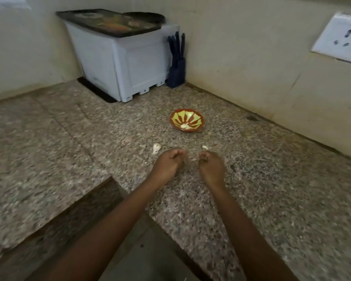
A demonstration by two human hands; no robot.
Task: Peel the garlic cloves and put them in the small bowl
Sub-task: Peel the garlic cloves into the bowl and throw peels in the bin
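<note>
Looks partly done: peeled garlic in bowl at 12 o'clock; left clove, right clove wait on table. Left hand, right hand curled, contents unclear.

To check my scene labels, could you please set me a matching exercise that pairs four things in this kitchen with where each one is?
Things:
1 small bowl
2 knife block
3 wall socket
4 tray

Places:
A on top of the white box
B mounted up on the right wall
C out on the granite counter
D in the corner, beside the white box

Pairs: 1-C; 2-D; 3-B; 4-A
</note>
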